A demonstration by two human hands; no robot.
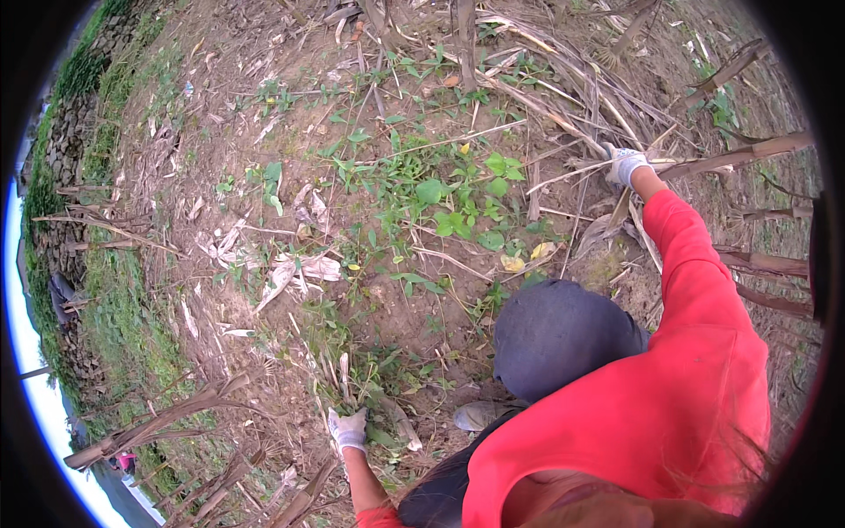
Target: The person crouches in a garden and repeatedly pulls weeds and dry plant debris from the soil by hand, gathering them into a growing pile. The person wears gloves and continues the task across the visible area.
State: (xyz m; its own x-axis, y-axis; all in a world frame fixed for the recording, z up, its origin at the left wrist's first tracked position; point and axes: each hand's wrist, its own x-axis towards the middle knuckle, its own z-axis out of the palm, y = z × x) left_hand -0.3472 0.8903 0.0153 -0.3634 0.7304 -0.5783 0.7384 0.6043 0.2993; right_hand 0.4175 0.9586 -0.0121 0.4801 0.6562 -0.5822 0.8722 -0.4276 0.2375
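Note:
My left hand (348,429), in a white knitted glove, is low in the picture, its fingers closed around a clump of green weeds (340,379) with dry stems among them. A short, cut-looking dry stalk (401,422) lies just to its right. Far out to the right, my gloved right hand (625,166) grips dry stalks (568,125) at the near end of a long loose heap. Its fingertips are partly hidden. Low green leafy plants (455,198) grow from the brown soil between my hands.
My bent knee (564,336) and shoe (485,416) are close to the ground. Standing dry stalks (752,155) rise at right, more (165,416) at lower left. Pale dry husks (300,270) litter the soil. A stone wall (66,138) runs along the left; a distant person (123,462) is at lower left.

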